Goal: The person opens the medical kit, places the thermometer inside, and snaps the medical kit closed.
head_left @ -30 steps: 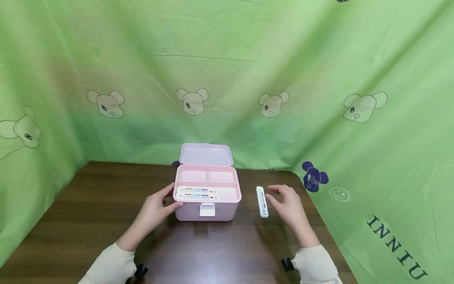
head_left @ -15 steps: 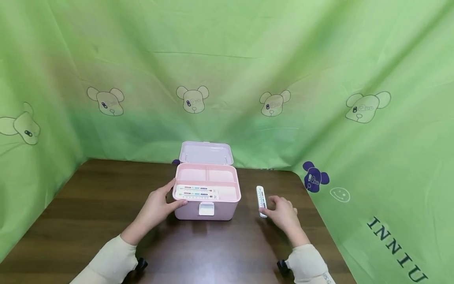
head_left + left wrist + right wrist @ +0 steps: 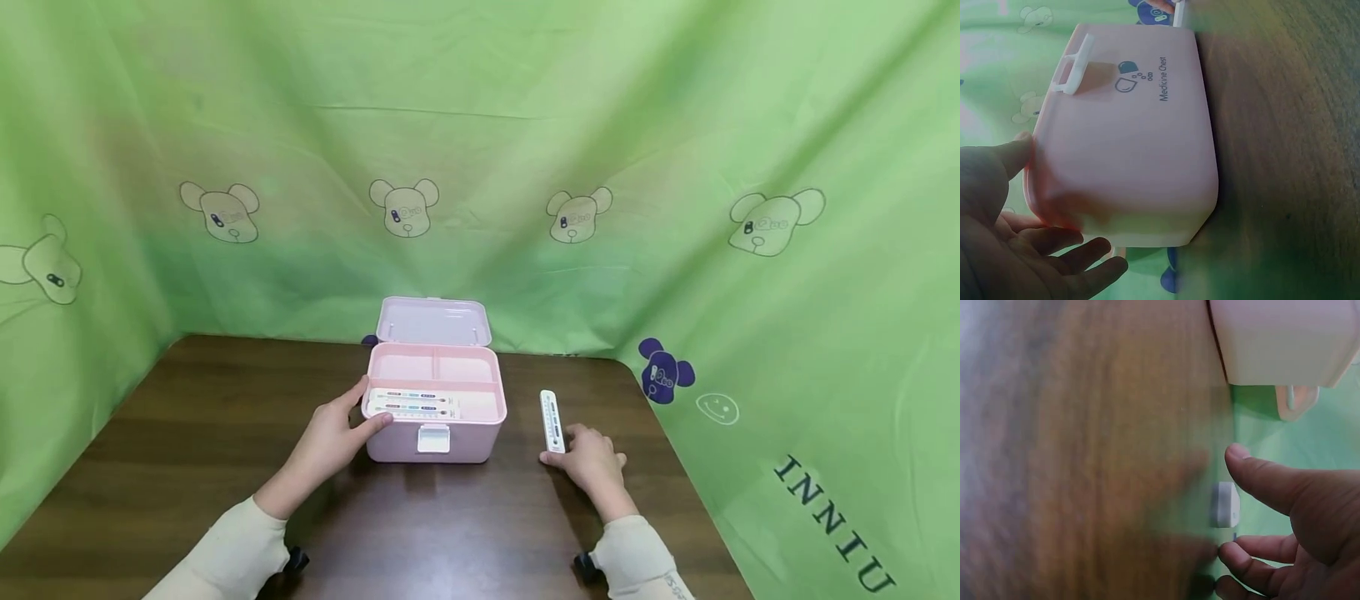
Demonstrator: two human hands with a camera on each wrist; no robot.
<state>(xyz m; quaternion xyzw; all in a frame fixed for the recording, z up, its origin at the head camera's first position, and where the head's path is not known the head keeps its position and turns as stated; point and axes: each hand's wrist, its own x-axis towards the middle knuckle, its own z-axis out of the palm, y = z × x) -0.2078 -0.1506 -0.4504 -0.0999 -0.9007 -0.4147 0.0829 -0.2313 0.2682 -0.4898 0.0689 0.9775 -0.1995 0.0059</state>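
A pink medicine box (image 3: 465, 446) stands with its lid (image 3: 433, 322) tipped back, its front marked "Medicine Chest" in the left wrist view. My left hand (image 3: 330, 437) grips its left front corner, thumb at the front rim and index finger at the side; the other fingers hang off the wall. White thermometer cases (image 3: 408, 404) with coloured labels lie in the front compartment. Another white thermometer case (image 3: 551, 421) lies on the table to the right. Around its near end is my right hand (image 3: 592, 467), thumb and fingers spread to either side, gaps showing in the right wrist view.
Behind the front compartment, a divider splits the pink tray into two back compartments (image 3: 405, 363). A white latch (image 3: 433, 438) hangs at the box front. The brown wooden table (image 3: 225, 417) ends against a green cloth (image 3: 480, 150) with bear prints at back and sides.
My right hand has moved nearer and slightly left, from beside the loose thermometer case to its near end. The left hand keeps its hold on the box corner.
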